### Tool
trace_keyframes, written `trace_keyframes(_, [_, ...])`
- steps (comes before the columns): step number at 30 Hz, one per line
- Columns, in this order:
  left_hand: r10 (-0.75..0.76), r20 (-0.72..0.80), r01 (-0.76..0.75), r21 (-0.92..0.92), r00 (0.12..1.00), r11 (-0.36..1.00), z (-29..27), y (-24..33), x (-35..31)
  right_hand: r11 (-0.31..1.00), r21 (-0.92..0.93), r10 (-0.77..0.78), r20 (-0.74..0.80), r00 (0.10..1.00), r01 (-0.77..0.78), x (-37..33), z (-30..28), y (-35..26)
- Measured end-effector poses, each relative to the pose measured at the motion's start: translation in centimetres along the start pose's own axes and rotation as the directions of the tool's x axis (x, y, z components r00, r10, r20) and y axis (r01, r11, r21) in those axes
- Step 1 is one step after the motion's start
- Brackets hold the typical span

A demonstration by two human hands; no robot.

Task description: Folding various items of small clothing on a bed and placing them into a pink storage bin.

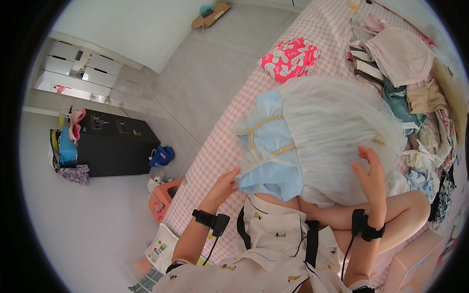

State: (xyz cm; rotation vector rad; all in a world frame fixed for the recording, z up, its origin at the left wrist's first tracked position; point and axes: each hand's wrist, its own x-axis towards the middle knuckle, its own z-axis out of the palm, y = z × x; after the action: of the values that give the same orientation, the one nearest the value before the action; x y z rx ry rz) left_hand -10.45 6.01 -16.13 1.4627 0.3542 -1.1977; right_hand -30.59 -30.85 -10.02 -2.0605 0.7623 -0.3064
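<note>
Overall, one dress [317,134]: sheer, gathered whitish skirt [347,129], smooth light-blue bodice [267,161], braided gold trim [285,149]. It lies on the checked sheet [205,168], between two hands. Left hand [225,186] meets the bodice edge; grip cannot be determined. Right hand [372,174], released, fingers parted, is over the skirt.
</note>
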Motion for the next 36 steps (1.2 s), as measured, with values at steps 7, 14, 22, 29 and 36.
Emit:
trace_keyframes(7, [0.158, 0.067, -0.135, -0.261, 0.985, 0.956, 1.0, 0.5, 0.6, 0.983, 0.032, 0.168, 0.261, 0.95, -0.182, -1.5, 0.5, -3.8])
trace_keyframes(14, [0.144, -0.037, -0.148, -0.176, 0.989, 0.973, 2.1, 2.3, -2.0, 0.899, -0.31, -0.139, 0.465, 0.874, 0.308, -3.5, 3.7, -3.5])
trace_keyframes(22, [0.294, -0.044, -0.296, -0.048, 0.955, 0.954, 1.4, 2.4, -2.7, 0.785, -0.49, -0.097, 0.507, 0.857, 0.379, -2.8, 7.2, -0.6])
trace_keyframes(29, [0.477, -0.02, -0.475, 0.066, 0.878, 0.877, 2.0, 2.3, -3.2, 0.817, -0.484, -0.011, 0.531, 0.847, 0.314, -2.8, 7.1, 0.8])
trace_keyframes(36, [0.503, -0.067, -0.492, 0.132, 0.862, 0.861, -0.3, 1.3, -1.8, 0.794, -0.536, 0.044, 0.521, 0.852, 0.287, -1.9, 4.6, 2.0])
